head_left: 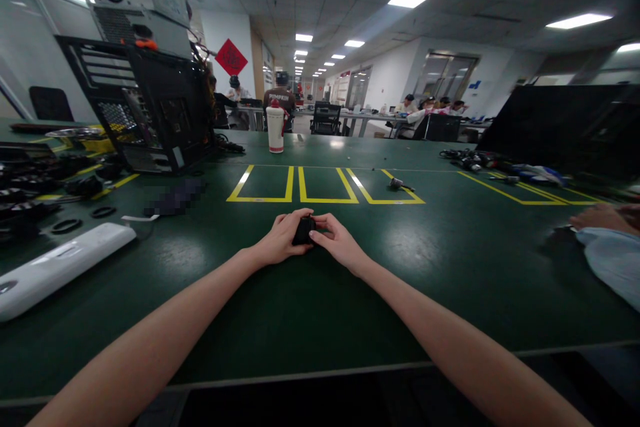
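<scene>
A small black, roughly block-shaped object [303,231] is held low over the green table [320,307], between my two hands. My left hand [281,235] is closed around its left side, with the thumb at its lower edge. From the right, my right hand [336,239] pinches it between thumb and fingers. Much of the object is hidden by the fingers, so its exact kind cannot be made out. Whether it touches the table I cannot tell.
Yellow tape frames [259,199] mark the table ahead, with a small metal part [397,184] at the right one. A white cup [275,128] stands beyond. Left are an open computer case [150,107] and a white elongated device [65,267]. A co-worker's sleeve [610,260] rests at right.
</scene>
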`<control>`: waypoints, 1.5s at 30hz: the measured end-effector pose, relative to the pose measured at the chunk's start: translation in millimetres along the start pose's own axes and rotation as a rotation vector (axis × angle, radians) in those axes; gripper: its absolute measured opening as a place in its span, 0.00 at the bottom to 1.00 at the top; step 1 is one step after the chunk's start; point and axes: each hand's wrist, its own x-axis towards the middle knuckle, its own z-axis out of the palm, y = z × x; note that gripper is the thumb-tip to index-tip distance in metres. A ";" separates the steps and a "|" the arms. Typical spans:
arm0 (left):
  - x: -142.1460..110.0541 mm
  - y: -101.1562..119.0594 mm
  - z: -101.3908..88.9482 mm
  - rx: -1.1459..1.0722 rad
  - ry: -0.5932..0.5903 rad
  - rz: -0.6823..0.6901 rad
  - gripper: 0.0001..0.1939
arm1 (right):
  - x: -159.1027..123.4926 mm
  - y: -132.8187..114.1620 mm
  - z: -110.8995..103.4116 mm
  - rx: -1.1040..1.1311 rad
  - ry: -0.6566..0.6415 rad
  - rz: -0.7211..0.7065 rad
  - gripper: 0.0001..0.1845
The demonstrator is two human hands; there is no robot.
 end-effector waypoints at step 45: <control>-1.0 4.2 -0.9 0.047 0.005 0.006 0.34 | -0.8 -2.9 -1.4 0.013 -0.022 0.043 0.12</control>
